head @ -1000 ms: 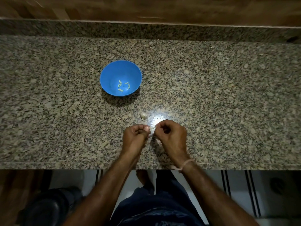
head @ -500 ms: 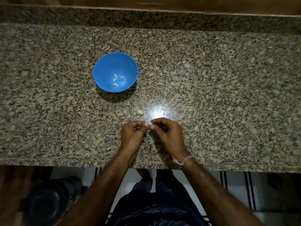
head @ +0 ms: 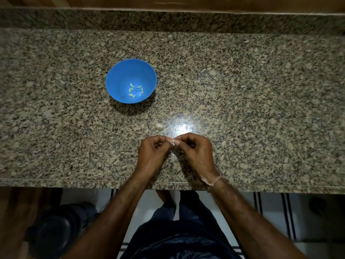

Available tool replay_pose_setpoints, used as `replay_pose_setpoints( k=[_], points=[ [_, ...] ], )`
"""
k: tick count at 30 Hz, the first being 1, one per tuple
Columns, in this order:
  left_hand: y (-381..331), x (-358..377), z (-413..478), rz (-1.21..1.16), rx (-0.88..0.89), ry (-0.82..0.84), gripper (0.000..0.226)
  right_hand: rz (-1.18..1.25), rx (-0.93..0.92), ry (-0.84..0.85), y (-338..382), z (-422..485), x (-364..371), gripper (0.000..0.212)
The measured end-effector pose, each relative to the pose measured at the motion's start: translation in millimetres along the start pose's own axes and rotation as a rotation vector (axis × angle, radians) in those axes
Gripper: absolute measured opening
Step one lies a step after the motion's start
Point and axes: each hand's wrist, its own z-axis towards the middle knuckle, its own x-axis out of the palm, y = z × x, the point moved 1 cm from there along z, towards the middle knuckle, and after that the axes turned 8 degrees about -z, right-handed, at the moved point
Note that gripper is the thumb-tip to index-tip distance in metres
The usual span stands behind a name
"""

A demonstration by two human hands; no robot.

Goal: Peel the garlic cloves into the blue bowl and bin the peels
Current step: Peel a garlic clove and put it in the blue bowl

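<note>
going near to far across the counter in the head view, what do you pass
counter's front edge → left hand and right hand pinching a garlic clove → loose garlic piece → blue bowl holding peeled cloves → raised back ledge

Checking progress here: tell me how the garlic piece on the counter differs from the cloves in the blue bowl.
The garlic piece is whitish and rounded, seemingly still in its skin; the cloves are pale yellow-green, slim and curved, peeled. The garlic piece lies alone on the granite counter, just beyond the left hand; the cloves, several, lie in the bottom of the blue bowl. Shared: neither is held.
</note>
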Motion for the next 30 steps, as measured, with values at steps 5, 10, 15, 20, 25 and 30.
replay_pose_setpoints(
  k=[5,10,15,20,25,30],
  points=[
    [4.0,2.4,3.5,-0.281,-0.25,0.053,0.011,0.086,0.046,0.039,0.2,-1.7,-1.7,0.007],
    [9.1,6.9,2.5,-0.52,-0.353,0.055,0.008,0.263,0.141,0.05,3.1,-3.3,-2.1,0.009],
    [10.5,5.8,2.8,-0.456,-0.325,0.044,0.009,0.074,0.027,-0.007,3.5,-2.2,1.3,0.005],
    [1.3,8.7,-0.3,-0.248,-0.127,0.028,0.016,0.369,0.214,0.048,6.3,-3.2,5.2,0.01],
    [0.6,5.1,-0.7,0.06,0.076,0.029,0.017,0.465,0.361,0.045,5.1,0.2,10.7,0.01],
    [5.2,7.4,1.6,0.179,0.116,-0.008,0.008,0.521,0.407,0.047,5.9,2.1,9.7,0.01]
  ],
)
